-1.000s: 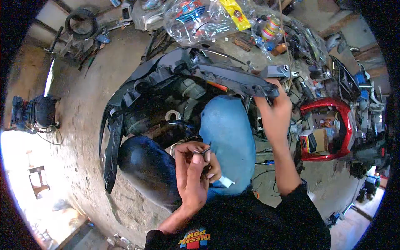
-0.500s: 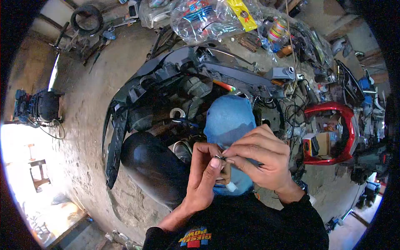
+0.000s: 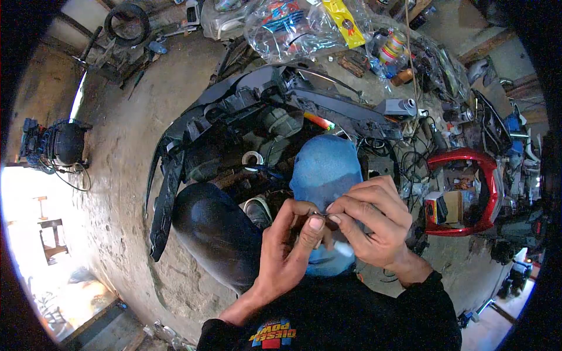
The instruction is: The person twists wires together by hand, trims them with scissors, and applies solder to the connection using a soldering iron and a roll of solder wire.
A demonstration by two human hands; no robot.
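Observation:
My left hand (image 3: 287, 245) is closed, thumb and index finger pinching a small dark piece (image 3: 324, 215) in front of my knees. Fingertips of my right hand (image 3: 374, 222) meet it from the other side, also in a pinch. The piece is mostly covered by the fingers, and I cannot tell its kind. A blurred white bit (image 3: 344, 248) shows just below the hands. Behind them is my blue-clothed knee (image 3: 325, 164), while my other knee (image 3: 205, 219), in dark cloth, lies to the left.
A large black plastic vehicle panel (image 3: 234, 99) curves around my legs. Inside it sits a white tape roll (image 3: 253, 159). To the right are a red fairing (image 3: 494, 187) and a small box (image 3: 436, 206). Clear plastic bags (image 3: 281, 35) lie at the back, a compressor-like machine (image 3: 67, 143) at left.
Both hands have shifted slightly to the right, fingertips still together. The white bit below them has moved right and blurred. The whole view has tilted a little.

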